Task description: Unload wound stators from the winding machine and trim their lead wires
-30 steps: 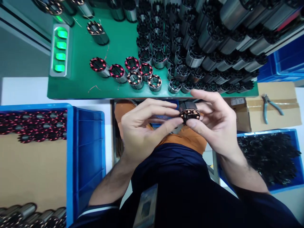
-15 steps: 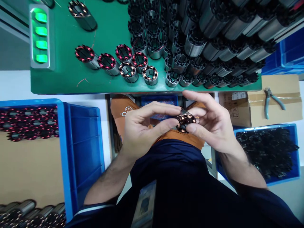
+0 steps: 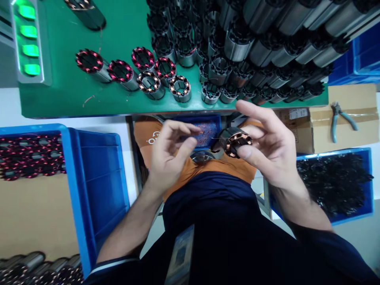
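The right hand (image 3: 271,152) clasped the copper-wound stator (image 3: 234,136); the left hand (image 3: 172,150) stood apart, fingers parted. Had that one-sided hold slackened, the stator could have dropped below both hands.

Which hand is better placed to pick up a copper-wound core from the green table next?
Likely the left hand: it is open, nothing clearly visible in it, and nearer the copper-wound cores by the near edge of the green table. The right hand is holding a wound core.
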{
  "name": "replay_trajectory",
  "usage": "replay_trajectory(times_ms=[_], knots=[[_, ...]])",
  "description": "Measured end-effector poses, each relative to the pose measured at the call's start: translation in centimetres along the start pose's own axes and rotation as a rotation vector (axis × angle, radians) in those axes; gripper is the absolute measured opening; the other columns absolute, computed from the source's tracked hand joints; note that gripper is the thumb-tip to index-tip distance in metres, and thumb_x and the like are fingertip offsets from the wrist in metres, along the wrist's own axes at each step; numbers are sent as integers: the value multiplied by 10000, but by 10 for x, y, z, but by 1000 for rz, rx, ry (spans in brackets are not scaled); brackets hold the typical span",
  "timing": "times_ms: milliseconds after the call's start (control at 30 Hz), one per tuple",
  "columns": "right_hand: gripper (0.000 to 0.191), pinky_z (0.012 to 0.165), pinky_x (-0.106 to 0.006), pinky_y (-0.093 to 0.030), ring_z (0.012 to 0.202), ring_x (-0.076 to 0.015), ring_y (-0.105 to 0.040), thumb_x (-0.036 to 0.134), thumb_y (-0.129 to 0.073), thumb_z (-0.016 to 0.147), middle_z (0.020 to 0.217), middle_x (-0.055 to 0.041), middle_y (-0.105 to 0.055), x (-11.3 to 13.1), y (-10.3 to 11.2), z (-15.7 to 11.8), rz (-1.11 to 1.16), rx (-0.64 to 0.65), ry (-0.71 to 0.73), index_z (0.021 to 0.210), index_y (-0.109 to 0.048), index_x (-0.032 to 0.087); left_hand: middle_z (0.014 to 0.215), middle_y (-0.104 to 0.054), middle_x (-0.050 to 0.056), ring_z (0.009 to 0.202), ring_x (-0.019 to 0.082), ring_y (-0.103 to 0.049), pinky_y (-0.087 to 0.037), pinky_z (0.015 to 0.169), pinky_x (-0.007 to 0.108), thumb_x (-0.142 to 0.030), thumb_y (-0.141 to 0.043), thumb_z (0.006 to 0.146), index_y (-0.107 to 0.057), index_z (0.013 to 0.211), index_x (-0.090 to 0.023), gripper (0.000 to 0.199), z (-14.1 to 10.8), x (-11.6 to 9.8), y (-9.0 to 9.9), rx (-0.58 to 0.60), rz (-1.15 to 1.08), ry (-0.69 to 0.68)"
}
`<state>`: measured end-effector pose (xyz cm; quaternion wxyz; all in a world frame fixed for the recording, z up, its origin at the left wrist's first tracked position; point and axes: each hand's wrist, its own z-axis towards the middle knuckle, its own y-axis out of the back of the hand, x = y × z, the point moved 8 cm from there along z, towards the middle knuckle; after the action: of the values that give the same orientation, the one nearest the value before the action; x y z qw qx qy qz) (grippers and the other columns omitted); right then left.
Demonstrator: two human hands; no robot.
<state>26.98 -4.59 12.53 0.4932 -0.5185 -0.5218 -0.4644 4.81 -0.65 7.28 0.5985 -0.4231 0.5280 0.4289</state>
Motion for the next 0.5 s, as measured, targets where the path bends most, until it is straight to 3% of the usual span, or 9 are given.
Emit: replay_trajectory(times_ms=[67,133,267,367,500], knots=[[741,823,-301,-722,904,-195,-822,466,-1067,952,1052,22,-839,-1,-6,2,5,16,3,1629,-775,404,1433,-822,70,1378,284,-818,-714,1189,461,-474,-1111,931,-709,1394,-267,647,-3,-34,1,-6,96,-270],[759,835,-296,-738,904,-193,-820,420,-1084,926,1055,23,-841,-5,-12,3,16,32,-20,1621,-779,403,1521,-813,69,1436,328,-815,-705,1261,523,-427,-1172,851,-704,1559,-268,863,-7,-62,-7,49,242,-415],[793,851,-297,-752,923,-188,-830,352,-1063,936,1058,14,-833,-8,-22,2,48,125,-26,1663,-747,371,1488,-866,12,1308,252,-898,-785,1151,369,-314,-1009,1067,-713,1626,-297,633,-8,-79,-21,102,383,-419],[763,911,-301,-749,975,-184,-831,301,-1020,983,1075,11,-825,-7,-22,-2,18,182,-12,1688,-736,367,1471,-878,17,1281,254,-911,-788,1144,327,-329,-1002,1074,-708,1647,-283,646,-11,-77,-23,92,340,-455],[749,917,-302,-723,1036,-190,-811,335,-1081,920,1148,-12,-827,6,-14,-3,-137,127,92,1617,-808,339,1504,-867,29,1272,240,-913,-783,1132,306,-344,-958,1110,-702,1666,-283,615,-14,-71,-26,77,380,-472]])
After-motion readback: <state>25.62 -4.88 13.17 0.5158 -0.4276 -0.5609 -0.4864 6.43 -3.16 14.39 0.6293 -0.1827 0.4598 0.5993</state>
